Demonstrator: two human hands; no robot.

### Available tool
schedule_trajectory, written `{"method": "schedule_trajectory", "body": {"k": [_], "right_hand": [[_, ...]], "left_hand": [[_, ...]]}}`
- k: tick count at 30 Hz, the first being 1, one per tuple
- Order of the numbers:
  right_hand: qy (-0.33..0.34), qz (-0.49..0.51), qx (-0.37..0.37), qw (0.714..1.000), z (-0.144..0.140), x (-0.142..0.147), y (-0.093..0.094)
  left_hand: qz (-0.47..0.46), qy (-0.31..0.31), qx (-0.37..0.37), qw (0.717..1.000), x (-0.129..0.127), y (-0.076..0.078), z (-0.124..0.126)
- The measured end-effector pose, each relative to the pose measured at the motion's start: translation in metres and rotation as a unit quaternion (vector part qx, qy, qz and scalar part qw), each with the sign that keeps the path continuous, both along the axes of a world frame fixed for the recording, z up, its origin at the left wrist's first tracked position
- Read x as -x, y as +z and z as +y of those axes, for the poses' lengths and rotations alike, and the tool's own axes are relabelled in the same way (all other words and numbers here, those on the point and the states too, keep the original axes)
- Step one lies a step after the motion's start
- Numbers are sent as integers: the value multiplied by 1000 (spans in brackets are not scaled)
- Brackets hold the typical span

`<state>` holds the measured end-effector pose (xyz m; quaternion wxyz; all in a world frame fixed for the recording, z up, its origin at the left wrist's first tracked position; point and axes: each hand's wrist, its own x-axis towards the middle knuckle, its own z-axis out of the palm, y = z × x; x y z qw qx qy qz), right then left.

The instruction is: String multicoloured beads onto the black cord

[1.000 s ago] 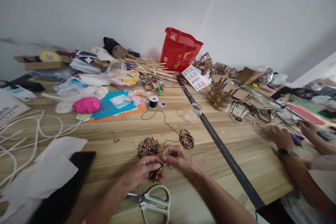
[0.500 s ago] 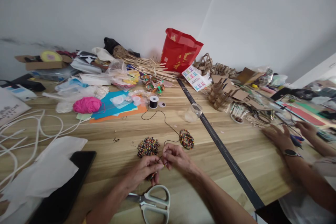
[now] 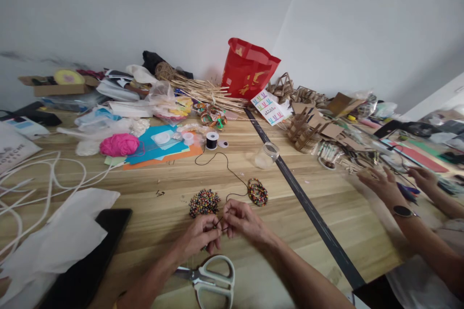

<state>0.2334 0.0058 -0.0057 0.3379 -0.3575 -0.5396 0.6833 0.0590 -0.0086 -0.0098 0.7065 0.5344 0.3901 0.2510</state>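
Observation:
My left hand [image 3: 203,234] is closed on a beaded string, most of it hidden under the fingers. My right hand [image 3: 239,219] pinches the thin black cord [image 3: 224,228] close beside it, and a short stretch of cord spans the two hands. From there a black cord runs up the table to a spool of black cord [image 3: 212,140]. Just beyond my left hand lies a pile of colourful beads [image 3: 204,203]. Finished-looking beaded bracelets [image 3: 257,192] rest beyond my right hand. White-handled scissors [image 3: 213,280] lie below my hands, blades partly under my left forearm.
A clear plastic jar [image 3: 267,155] stands by the dark strip [image 3: 308,203] across the table. Pink yarn [image 3: 119,145] and blue paper [image 3: 152,147] lie at left. A black tablet-like slab [image 3: 112,231] is nearer. At right, a co-worker's hands [image 3: 384,186] are over other materials.
My fingers have drawn closer together around the cord, and the beaded string under my left hand shows less. The co-worker's nearer hand has shifted slightly.

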Motion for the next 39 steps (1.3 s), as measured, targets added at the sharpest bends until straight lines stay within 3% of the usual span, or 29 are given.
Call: {"method": "schedule_trajectory", "body": {"k": [7,14,33,36,39], "right_hand": [[-1,-17,-12,1000,0,-1,-2],[-15,-50,-28,998,0,0,-2],[-36,9,5,999,3,1,-4],[-31,-1,-26,999,1,1,2],[-16,-80,-104,991,-1,-1,4]], "left_hand": [[10,1,5,1000,2,-5,2],[10,-2,23,1000,4,5,2],[-31,35,53,998,3,0,3],[-43,53,67,995,4,-2,4],[-53,62,77,994,4,-2,3]]}}
